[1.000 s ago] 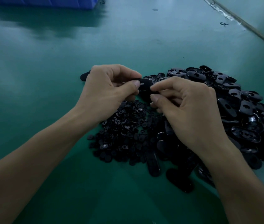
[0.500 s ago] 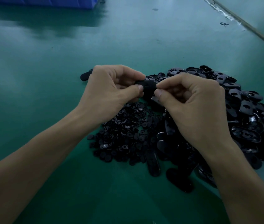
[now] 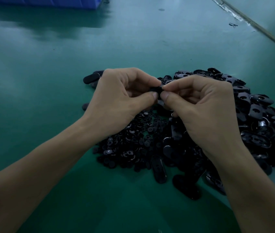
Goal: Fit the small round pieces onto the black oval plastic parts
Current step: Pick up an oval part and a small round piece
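My left hand (image 3: 121, 100) and my right hand (image 3: 200, 108) meet fingertip to fingertip above the table, both pinching one black oval part (image 3: 155, 89), which is mostly hidden between thumbs and forefingers. Whether a small round piece is on it cannot be seen. Below the hands lies a heap of small round black pieces (image 3: 133, 145). To the right spreads a large heap of black oval plastic parts (image 3: 257, 115), many with a hole showing.
A green table surface (image 3: 49, 81) carries everything. A blue bin (image 3: 46, 1) stands at the far left edge. A few oval parts (image 3: 91, 78) lie apart behind my left hand. A pale strip (image 3: 257, 26) runs along the far right.
Both hands have closed in on each other, so the oval part is now almost fully covered by the fingertips. My right thumb and forefinger have moved left against the left thumb.
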Motion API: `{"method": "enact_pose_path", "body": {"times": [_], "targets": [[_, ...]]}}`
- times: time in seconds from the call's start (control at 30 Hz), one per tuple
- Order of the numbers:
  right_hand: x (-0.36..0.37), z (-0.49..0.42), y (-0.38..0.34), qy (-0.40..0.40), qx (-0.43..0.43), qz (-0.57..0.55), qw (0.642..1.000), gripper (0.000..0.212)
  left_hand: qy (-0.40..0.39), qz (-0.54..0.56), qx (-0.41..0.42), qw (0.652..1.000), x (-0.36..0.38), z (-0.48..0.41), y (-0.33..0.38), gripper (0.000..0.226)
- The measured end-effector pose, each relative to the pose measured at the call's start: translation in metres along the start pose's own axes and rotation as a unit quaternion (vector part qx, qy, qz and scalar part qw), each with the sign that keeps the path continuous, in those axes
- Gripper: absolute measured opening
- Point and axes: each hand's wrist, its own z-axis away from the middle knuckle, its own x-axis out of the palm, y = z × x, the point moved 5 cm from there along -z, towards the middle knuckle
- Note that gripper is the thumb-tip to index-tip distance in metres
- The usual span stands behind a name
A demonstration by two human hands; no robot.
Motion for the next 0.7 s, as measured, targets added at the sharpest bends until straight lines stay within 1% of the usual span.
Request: {"method": "enact_pose_path", "body": {"times": [0.3, 0.5, 0.6, 0.7], "targets": [[0.0001, 0.0002, 0.0015, 0.002, 0.01, 0.003, 1.0, 0.011, -0.005, 0.006, -0.003, 1.0, 0.0015, 0.0002, 0.0009, 0.024], [0.0011, 0.0003, 0.0014, 0.007, 0.009, -0.015, 1.0, 0.016, -0.012, 0.022, -0.011, 1.0, 0.0012, -0.0003, 0.0011, 0.022], [0.0022, 0.0011, 0.0018, 0.01, 0.005, 0.002, 1.0, 0.018, -0.019, 0.014, -0.017, 1.0, 0.0024, -0.0003, 0.001, 0.024], [0.0033, 0.0028, -0.0012, 0.016, -0.017, 0.035, 0.999, 0.016, -0.021, 0.009, -0.021, 1.0, 0.0032, 0.0, 0.0012, 0.025]]}}
